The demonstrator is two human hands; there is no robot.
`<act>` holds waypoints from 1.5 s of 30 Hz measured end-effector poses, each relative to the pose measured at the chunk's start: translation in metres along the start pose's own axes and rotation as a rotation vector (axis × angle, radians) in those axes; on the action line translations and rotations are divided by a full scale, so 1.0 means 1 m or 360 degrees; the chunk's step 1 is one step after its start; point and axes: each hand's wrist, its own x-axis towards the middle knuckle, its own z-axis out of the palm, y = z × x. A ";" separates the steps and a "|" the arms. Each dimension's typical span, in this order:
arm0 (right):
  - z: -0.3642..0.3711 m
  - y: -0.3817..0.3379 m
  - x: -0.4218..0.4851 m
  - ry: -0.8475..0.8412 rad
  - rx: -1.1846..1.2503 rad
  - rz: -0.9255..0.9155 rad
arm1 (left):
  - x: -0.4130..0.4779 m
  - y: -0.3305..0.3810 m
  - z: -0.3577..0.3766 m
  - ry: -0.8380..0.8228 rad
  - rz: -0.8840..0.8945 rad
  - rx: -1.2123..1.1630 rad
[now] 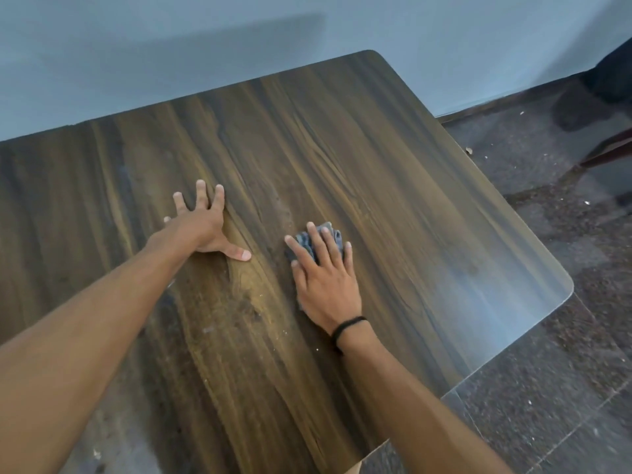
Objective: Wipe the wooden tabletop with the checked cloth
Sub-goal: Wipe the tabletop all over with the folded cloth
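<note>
Near mid-table, the right hand [325, 285] lies flat, fingers straight and spread, pressing the bunched cloth [305, 241]. The left hand [205, 227] rests beside it, palm down, fingers splayed, holding nothing. Risk: the ungripped wad may slip from under the palm, or sweep specks [207, 330] off the right edge. Count: two hands, one cloth, one table [376, 148].

Left hand [205, 227] flat on tabletop [393, 165]; right hand [325, 285] on cloth [323, 241], just right.
</note>
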 end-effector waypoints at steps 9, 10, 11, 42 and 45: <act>0.002 -0.029 0.047 0.0089 0.0020 0.0071 | 0.007 0.002 -0.002 -0.0074 -0.0039 0.0065; 0.005 -0.036 0.048 0.0103 0.0015 0.0029 | 0.006 0.004 -0.002 -0.0086 -0.0045 0.0062; 0.010 -0.036 0.045 0.0099 -0.0001 -0.0075 | 0.005 0.005 -0.001 -0.0090 -0.0046 0.0068; -0.001 -0.011 0.148 0.0129 -0.0026 -0.0127 | 0.088 -0.055 -0.073 0.0114 -0.0112 -0.0109; 0.000 -0.045 0.170 0.0095 0.0000 -0.0067 | 0.090 -0.055 -0.072 0.0121 -0.0126 -0.0111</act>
